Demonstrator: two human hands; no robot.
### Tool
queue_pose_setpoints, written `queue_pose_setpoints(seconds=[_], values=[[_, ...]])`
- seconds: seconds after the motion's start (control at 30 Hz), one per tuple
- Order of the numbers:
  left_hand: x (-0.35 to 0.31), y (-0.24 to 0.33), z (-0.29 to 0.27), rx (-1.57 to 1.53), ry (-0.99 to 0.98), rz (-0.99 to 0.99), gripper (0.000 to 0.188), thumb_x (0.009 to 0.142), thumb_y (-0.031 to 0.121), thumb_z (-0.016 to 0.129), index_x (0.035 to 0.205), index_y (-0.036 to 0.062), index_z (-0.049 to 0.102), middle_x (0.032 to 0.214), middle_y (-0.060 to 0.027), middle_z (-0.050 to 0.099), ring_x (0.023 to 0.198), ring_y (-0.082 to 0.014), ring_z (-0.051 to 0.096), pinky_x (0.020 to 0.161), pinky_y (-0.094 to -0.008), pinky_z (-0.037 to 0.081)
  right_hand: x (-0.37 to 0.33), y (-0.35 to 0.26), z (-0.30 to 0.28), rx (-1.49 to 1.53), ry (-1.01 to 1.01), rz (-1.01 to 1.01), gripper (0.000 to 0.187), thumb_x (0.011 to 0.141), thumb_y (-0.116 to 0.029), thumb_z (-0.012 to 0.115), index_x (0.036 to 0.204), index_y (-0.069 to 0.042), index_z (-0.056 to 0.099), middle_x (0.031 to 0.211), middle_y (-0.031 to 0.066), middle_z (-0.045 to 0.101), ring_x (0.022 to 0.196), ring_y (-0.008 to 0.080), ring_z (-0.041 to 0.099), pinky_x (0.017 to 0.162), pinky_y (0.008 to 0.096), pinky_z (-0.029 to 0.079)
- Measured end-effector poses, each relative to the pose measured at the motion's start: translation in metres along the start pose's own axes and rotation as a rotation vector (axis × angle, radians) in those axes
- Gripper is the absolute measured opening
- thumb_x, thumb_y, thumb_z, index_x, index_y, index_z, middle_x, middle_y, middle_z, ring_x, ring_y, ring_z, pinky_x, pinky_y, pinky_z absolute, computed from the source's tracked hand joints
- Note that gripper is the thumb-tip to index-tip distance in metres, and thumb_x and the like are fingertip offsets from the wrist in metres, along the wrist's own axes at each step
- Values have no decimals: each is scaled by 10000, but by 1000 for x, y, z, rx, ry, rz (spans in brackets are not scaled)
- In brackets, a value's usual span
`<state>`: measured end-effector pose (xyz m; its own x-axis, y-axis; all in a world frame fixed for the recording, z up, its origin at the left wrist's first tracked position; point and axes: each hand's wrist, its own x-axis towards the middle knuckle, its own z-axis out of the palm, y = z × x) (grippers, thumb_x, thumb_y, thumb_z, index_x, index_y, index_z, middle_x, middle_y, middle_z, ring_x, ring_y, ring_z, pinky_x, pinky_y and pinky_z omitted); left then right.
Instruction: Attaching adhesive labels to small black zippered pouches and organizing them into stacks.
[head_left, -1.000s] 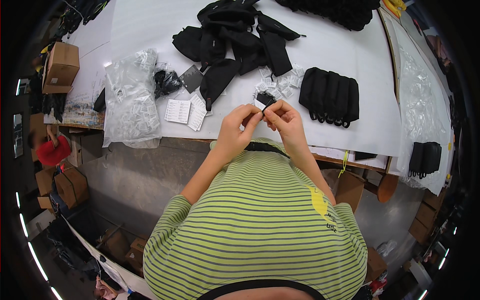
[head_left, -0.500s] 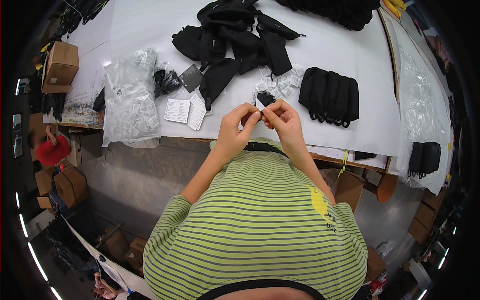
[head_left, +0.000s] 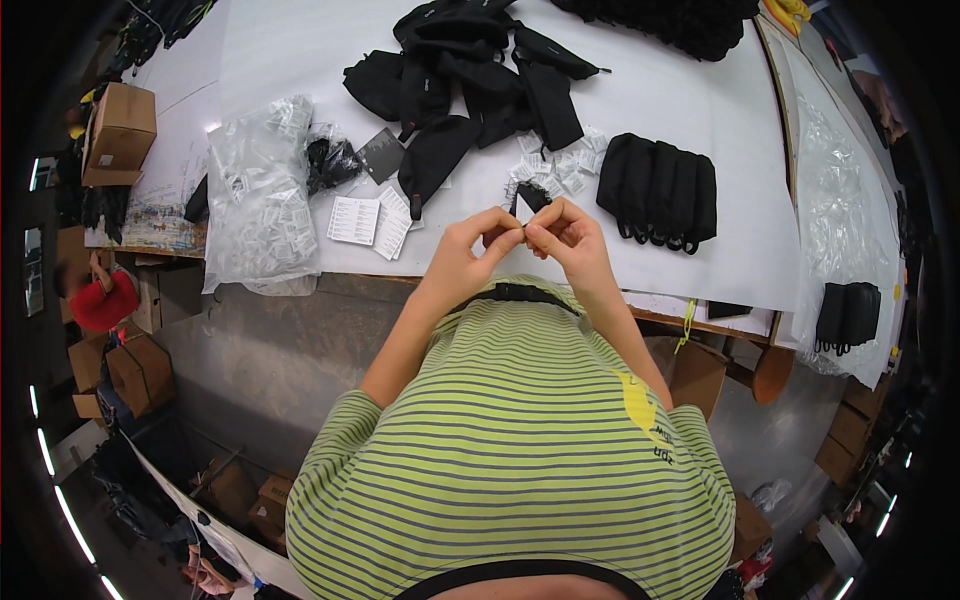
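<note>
My left hand and my right hand meet fingertip to fingertip above the near edge of the white table. Together they pinch a small black tag with a thin string between the fingers. Just behind the hands lies a scatter of small white packets. A heap of black pouches lies further back, and a neat row of black pouches stands to the right of my right hand.
A clear plastic bag of small packets and white printed cards lie at the left. Clear plastic sheeting covers the right side, with a black bundle there. Cardboard boxes stand at the left.
</note>
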<state>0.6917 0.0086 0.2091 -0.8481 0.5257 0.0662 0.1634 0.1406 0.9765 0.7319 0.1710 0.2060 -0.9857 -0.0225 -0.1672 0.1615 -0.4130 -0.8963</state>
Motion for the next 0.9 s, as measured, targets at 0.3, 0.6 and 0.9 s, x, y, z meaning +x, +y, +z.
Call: queue_pose_setpoints(seconds=[0.3,0.6,0.9], values=[[-1,-45,13,-445,46,-149,207,848,169,627,946,51,488,774,11,498,636,-49,478,596,-188,396,2,-7,-1,37,-94,103,143,840,-118,630,787,-53,514,700,19,563,626,65,504,588,202,404],[-13,-108,28,228,95,-89,313,747,91,647,1035,17,547,991,-142,611,913,-261,608,805,-326,483,1,2,-12,57,-4,101,133,858,-122,600,805,-57,497,728,23,532,650,77,493,602,208,391],[22,-151,36,467,144,114,233,688,149,695,886,48,627,838,-102,602,813,-275,537,783,-369,385,-18,5,-44,54,178,97,105,862,-98,590,814,-46,511,722,35,570,633,80,511,585,214,407]])
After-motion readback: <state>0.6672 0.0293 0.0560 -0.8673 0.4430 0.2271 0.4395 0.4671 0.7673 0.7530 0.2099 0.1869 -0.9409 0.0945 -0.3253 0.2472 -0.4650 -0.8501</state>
